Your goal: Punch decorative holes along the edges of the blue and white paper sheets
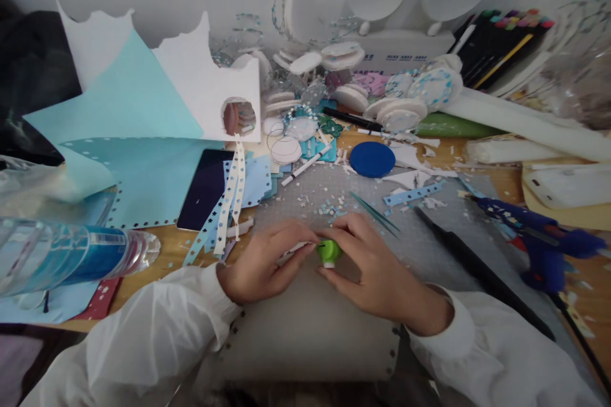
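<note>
Between the fingers of my right hand point(370, 264) is a small green paper punch point(328, 250) with a white base. My left hand point(270, 261) is closed in a pinch on a white paper strip point(290, 250), whose end meets the left side of the punch. Whether the strip sits inside the punch slot is hidden by my fingers. Below both hands lies a pale sheet point(315, 337) with star-shaped holes along its side edges. Tiny punched paper stars point(331, 206) are scattered just beyond my hands on the grey cutting mat point(281, 203).
Tweezers point(375, 213), a black long-handled tool point(472, 273) and a blue glue gun point(539, 235) lie to the right. A water bottle point(81, 254) rests on its side at left, near a phone point(203, 187) and punched strips point(231, 197). A blue disc point(372, 159) and white foam pieces sit behind.
</note>
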The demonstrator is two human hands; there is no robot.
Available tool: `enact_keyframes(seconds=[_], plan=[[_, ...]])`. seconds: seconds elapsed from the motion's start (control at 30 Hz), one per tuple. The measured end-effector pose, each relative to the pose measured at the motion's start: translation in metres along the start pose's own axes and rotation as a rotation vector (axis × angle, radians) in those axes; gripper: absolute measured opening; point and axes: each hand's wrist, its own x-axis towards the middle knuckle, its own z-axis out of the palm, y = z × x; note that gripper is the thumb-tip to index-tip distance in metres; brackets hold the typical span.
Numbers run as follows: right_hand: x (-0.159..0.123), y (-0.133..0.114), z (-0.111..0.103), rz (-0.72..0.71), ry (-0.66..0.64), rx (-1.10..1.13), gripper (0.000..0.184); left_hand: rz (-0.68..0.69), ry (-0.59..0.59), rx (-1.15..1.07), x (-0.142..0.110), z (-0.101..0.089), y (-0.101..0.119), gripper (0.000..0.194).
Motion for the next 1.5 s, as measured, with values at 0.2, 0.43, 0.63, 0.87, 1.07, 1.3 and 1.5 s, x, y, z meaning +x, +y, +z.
enact_keyframes(seconds=[0.2, 0.43, 0.63, 0.87, 1.07, 1.3, 1.5], plan=[[0.0, 0.003, 0.004, -0.018, 0.072, 0.19, 0.034, -0.021, 0.018, -0.045, 0.0, -0.001, 0.001, 0.017], [-0.001, 0.006, 0.005, -0.004, 0.094, 0.204, 0.035, -0.051, 0.019, -0.041, 0.0, -0.001, -0.001, 0.017], [-0.002, 0.005, 0.003, 0.006, 0.078, 0.193, 0.037, -0.102, 0.029, -0.036, -0.002, -0.002, -0.002, 0.016], [-0.001, -0.001, 0.009, 0.075, 0.122, 0.247, 0.024, -0.043, 0.058, -0.067, 0.002, 0.0, 0.001, 0.014], [0.0, -0.002, 0.013, 0.022, 0.212, 0.253, 0.021, -0.09, 0.07, -0.098, 0.001, 0.0, 0.002, 0.012], [0.002, 0.0, 0.012, 0.024, 0.196, 0.289, 0.017, -0.226, -0.037, -0.215, 0.001, -0.003, 0.001, 0.06], [-0.001, -0.001, 0.014, 0.005, 0.219, 0.253, 0.016, -0.161, -0.071, -0.136, -0.002, 0.002, 0.0, 0.056]])
